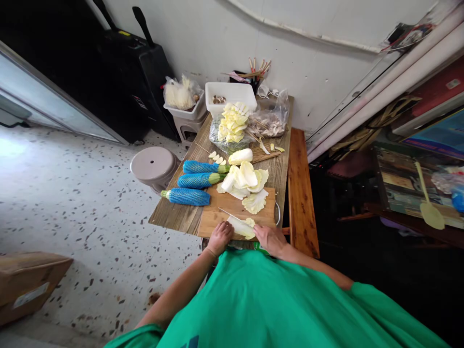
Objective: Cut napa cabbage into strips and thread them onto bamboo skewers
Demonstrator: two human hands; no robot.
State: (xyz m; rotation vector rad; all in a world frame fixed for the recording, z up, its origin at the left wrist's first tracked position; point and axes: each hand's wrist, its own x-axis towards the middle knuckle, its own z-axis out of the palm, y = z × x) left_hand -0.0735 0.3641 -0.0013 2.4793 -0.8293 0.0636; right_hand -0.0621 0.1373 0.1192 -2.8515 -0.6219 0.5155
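On the wooden cutting board (212, 215) lies a pale napa cabbage leaf (241, 229), stretched between my two hands. My left hand (221, 238) is closed at the leaf's left end, its fingers curled. At the right end, the fingers of my right hand (270, 239) pinch the frilly edge. A thin, straight, pale strip (225, 212) runs along the leaf's far side; whether it is a skewer or a blade edge I cannot tell. Just beyond are loose cabbage leaves (246, 176) in a pile, and a small cabbage heart (240, 156).
Left of the board lie several zucchini in blue foam nets (189, 196). Farther back are bagged cabbage pieces (232, 123), bamboo skewers (263, 153), a white tub (231, 94) and a bag of mushrooms (271, 118). A stool (154, 164) stands at left, a wooden bench (302, 198) at right.
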